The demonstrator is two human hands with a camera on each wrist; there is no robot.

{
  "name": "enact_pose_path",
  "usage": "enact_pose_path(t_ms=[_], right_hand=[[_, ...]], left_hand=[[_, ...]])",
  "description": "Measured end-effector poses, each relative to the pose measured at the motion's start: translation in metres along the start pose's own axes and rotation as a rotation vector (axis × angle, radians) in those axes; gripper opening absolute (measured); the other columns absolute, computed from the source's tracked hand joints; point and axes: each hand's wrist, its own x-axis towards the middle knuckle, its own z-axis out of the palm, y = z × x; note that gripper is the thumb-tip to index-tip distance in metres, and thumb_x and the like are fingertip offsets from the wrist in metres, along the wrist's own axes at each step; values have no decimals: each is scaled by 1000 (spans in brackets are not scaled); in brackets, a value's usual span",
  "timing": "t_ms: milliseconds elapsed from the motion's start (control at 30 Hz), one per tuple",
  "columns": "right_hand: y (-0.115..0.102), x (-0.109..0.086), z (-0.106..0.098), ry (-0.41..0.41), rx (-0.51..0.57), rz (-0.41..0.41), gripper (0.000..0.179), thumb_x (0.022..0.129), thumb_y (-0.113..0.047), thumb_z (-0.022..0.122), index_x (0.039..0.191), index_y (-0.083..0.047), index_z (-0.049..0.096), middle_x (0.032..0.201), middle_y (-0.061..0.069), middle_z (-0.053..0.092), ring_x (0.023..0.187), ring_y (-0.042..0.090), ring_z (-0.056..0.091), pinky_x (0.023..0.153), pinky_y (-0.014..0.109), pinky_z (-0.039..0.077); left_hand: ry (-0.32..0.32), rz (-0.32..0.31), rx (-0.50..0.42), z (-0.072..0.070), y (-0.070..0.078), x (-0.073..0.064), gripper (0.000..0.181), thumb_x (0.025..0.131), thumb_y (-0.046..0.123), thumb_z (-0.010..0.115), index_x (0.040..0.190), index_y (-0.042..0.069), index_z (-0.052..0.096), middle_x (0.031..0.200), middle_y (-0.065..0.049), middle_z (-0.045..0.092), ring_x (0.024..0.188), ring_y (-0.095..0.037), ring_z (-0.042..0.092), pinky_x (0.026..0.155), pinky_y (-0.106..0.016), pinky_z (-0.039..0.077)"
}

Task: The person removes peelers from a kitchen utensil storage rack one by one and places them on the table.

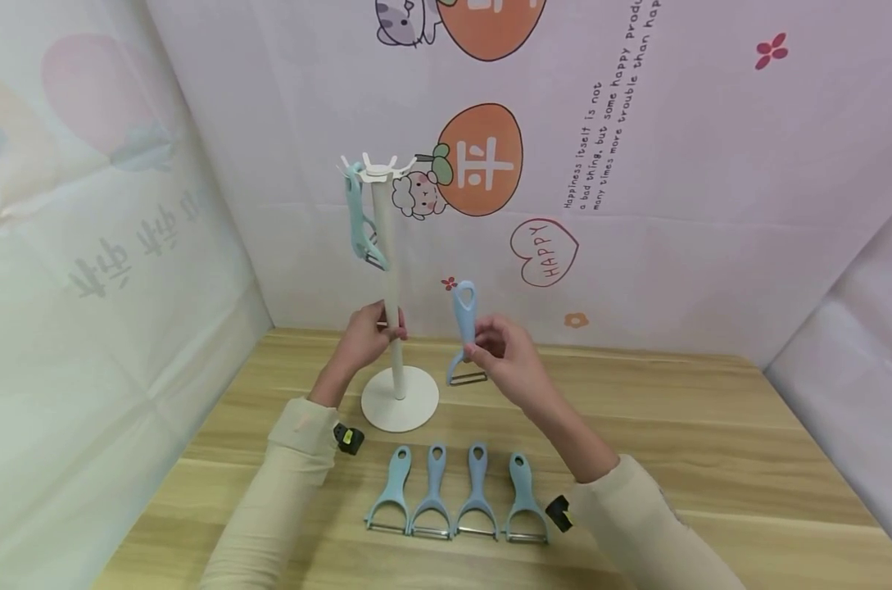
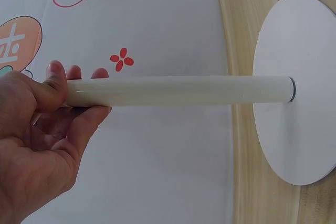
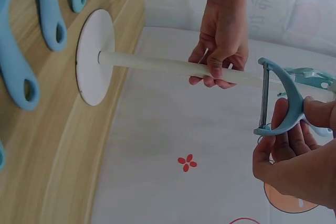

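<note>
A white stand with a round base (image 1: 381, 410) and an upright pole (image 1: 384, 238) rises from the table, topped by a ring of hooks (image 1: 377, 173). My left hand (image 1: 363, 336) grips the pole below its middle, thumb and fingers around it in the left wrist view. A light teal Y-shaped peeler (image 1: 355, 217) hangs by its handle from a hook on the left. Right of the pole, my right hand (image 1: 512, 360) pinches a light blue peeler (image 1: 464, 315) near its fork, above the table. That peeler's handle points up, its blade end down.
Several blue and teal peelers (image 1: 436, 475) lie in a row on the wooden table (image 1: 637, 442), in front of the stand, handles toward it. A printed white cloth (image 1: 659, 270) stands behind the table, with more cloth (image 1: 106, 328) at the left side.
</note>
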Motion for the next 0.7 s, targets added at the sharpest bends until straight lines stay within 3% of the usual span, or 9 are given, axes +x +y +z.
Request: enact_pose_path(t_ms=[300, 700], right_hand=[[18, -19, -4, -6, -29, 84, 18, 95, 1, 63, 111, 3, 59, 99, 18, 71, 85, 18, 66, 79, 31, 55], [47, -52, -11, -14, -97, 159, 15, 93, -2, 66, 106, 3, 62, 93, 13, 73, 82, 14, 63, 71, 23, 51]], left_hand=[[-1, -8, -6, 0, -1, 1, 7, 93, 1, 66, 97, -1, 61, 95, -19, 71, 92, -31, 71, 90, -46, 59], [-7, -20, -9, -1, 4, 0, 7, 93, 0, 66, 96, 0, 60, 95, -19, 70, 94, -32, 71, 91, -46, 58]])
